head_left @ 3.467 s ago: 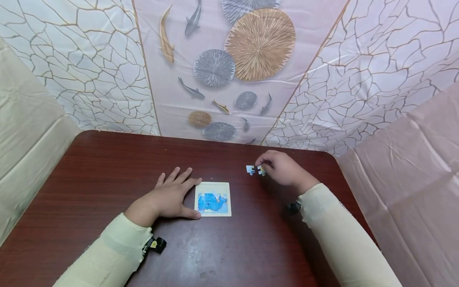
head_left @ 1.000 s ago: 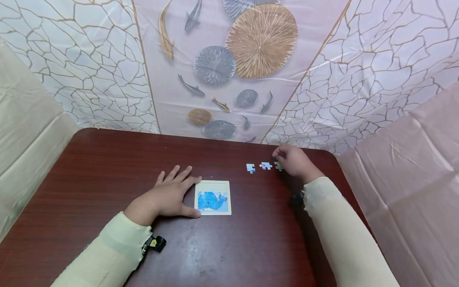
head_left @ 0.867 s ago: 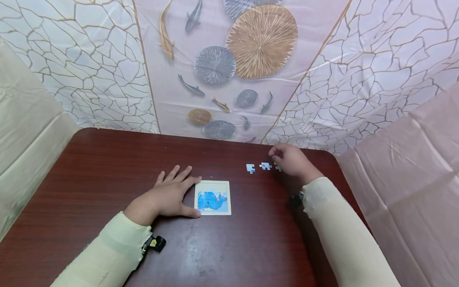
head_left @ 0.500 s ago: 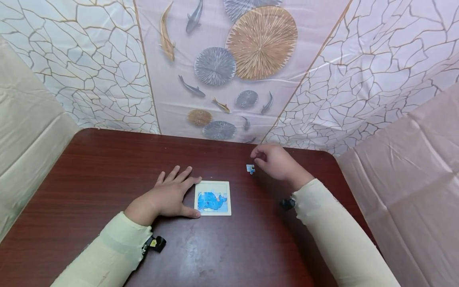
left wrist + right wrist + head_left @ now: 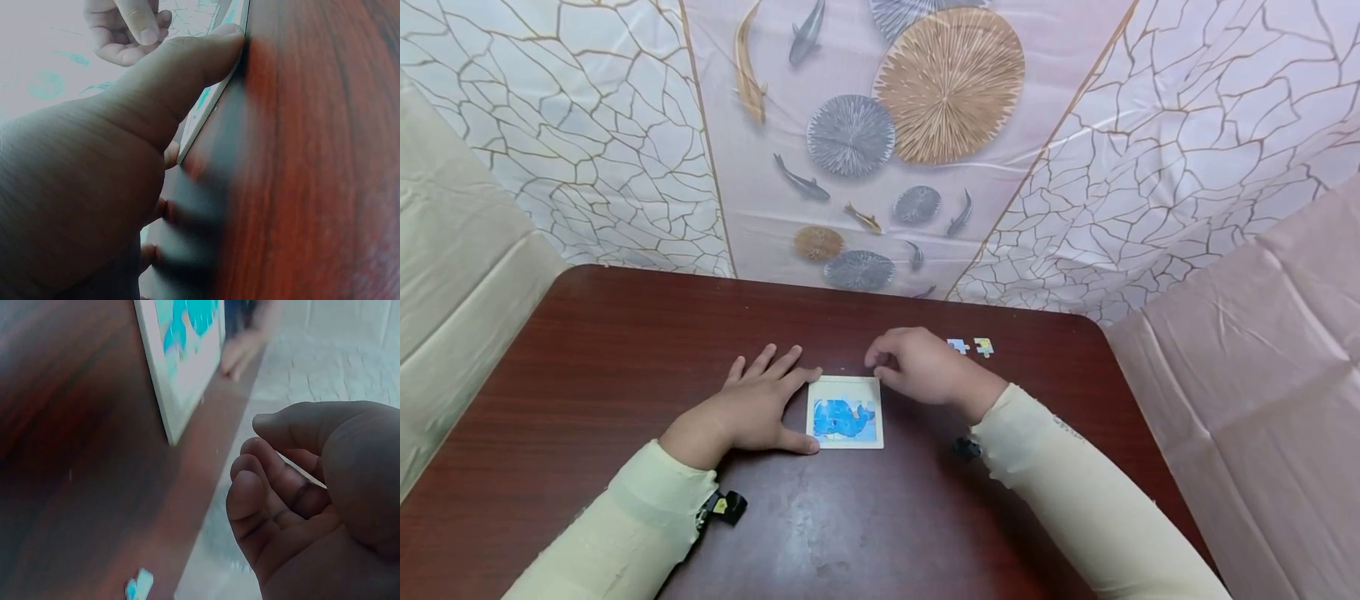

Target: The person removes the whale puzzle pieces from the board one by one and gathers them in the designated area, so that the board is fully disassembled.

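A small jigsaw puzzle [image 5: 846, 419] with a blue whale sits in a pale square frame [image 5: 881, 417] on the table. My left hand [image 5: 745, 412] lies spread beside it, thumb and index finger touching the frame's left edge. Over the frame's top right corner hovers my right hand [image 5: 921, 367], its fingers loosely curled. In the right wrist view, a gap shows between thumb and index finger, with nothing visible in it. Two loose jigsaw pieces, one blue and white [image 5: 958, 345] and one with yellow [image 5: 983, 347], lie beyond that hand. A loose jigsaw piece [image 5: 140, 584] shows at the right wrist view's lower edge.
The dark red-brown table [image 5: 625, 333] runs back to a patterned cloth [image 5: 850, 208]. Plain cloth walls [image 5: 1262, 350] stand at both sides. A small black device is strapped at each wrist.
My right hand has moved left, from over the loose pieces to the frame's top right corner. It uncovers the two right pieces and covers the leftmost spot. My left hand keeps its place.
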Motion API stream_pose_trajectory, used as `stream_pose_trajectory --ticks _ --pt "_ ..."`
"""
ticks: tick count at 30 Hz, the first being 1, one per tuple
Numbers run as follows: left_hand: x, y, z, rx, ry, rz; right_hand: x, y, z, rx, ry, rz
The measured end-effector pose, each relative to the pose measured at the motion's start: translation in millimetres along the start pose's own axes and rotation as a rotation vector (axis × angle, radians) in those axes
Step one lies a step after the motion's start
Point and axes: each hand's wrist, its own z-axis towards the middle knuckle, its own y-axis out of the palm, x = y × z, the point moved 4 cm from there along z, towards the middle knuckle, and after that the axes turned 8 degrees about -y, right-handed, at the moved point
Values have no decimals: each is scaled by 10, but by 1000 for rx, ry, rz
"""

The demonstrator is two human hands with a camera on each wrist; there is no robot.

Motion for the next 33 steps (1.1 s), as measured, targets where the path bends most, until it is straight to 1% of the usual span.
stream_pose_trajectory --ticks 5,10,17,26,33 --pt "3 -13 5 4 2 4 -169 123 98 -73 -49 36" --pt "-7 -11 17 5 6 5 -283 232 174 -105 -79 76" --pt "-17 -14 17 -6 8 0 -410 359 264 -154 -130 59" --pt "-24 -18 -2 -14 7 -7 -515 425 332 -192 -128 37" --pt "-16 -27 -14 -19 9 -16 -558 517 358 -227 -77 22"
